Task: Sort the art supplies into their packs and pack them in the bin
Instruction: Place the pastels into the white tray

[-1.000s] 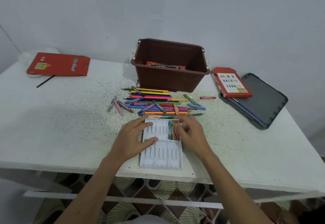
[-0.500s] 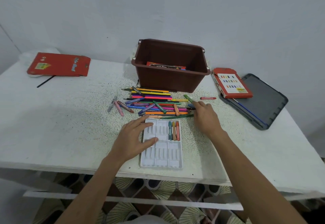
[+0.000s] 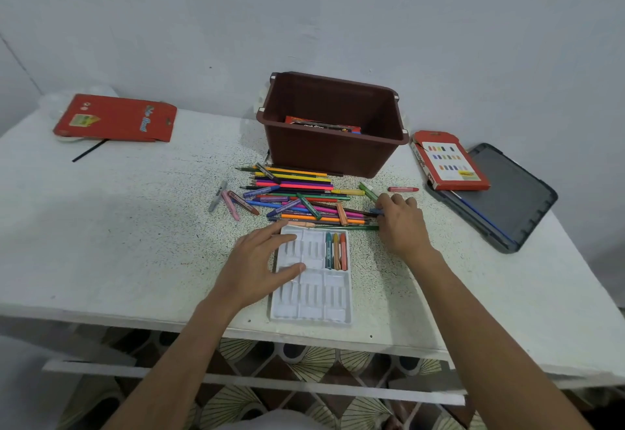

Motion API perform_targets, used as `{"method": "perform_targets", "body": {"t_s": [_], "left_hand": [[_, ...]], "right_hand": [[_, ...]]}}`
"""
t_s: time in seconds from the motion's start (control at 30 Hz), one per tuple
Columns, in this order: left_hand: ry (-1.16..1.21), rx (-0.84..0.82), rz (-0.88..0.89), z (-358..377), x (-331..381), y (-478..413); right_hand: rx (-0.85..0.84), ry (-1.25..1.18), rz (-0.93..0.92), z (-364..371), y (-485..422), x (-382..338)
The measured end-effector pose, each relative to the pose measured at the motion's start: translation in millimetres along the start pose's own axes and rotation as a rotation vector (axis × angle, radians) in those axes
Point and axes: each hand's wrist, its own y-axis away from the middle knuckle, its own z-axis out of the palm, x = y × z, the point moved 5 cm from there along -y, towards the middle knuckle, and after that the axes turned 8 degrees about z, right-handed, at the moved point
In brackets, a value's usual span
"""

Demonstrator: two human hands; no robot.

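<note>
A white crayon tray (image 3: 311,308) lies near the table's front edge, with three crayons (image 3: 336,251) in its top right slots. My left hand (image 3: 257,260) rests flat on the tray's left side, fingers straight. Behind the tray lies a mixed pile of coloured pencils, pens and crayons (image 3: 297,193). My right hand (image 3: 400,223) is at the pile's right end, its curled fingertips pinching a blue crayon (image 3: 376,210), which is mostly hidden. The brown bin (image 3: 331,156) stands behind the pile with one pack (image 3: 321,125) inside.
A green marker (image 3: 368,190) and a red crayon (image 3: 402,189) lie just beyond my right hand. A red crayon box (image 3: 449,162) rests on a grey lid (image 3: 507,199) at the right. A flat red pack (image 3: 115,118) and a black pencil (image 3: 89,150) lie far left.
My right hand left the tray, where it had set a crayon, and moved back and right to the pile's end. There its fingers closed on a blue crayon. My left hand stayed put.
</note>
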Motion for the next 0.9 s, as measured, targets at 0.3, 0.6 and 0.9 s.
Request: {"method": "perform_targets", "body": {"t_s": [0.3, 0.6, 0.9], "left_hand": [[-0.002, 0.005, 0.003, 0.2, -0.1, -0.5], [-0.023, 0.006, 0.008, -0.4, 2.1, -1.7], [-0.026, 0.000, 0.003, 0.1, 2.0, -1.6]], "right_hand": [[0.100, -0.589, 0.089, -29.4, 19.5, -9.3], [-0.260, -0.985, 0.087, -14.4, 68.3, -65.9], [-0.180, -0.638, -0.065, 1.3, 71.1, -76.6]]}}
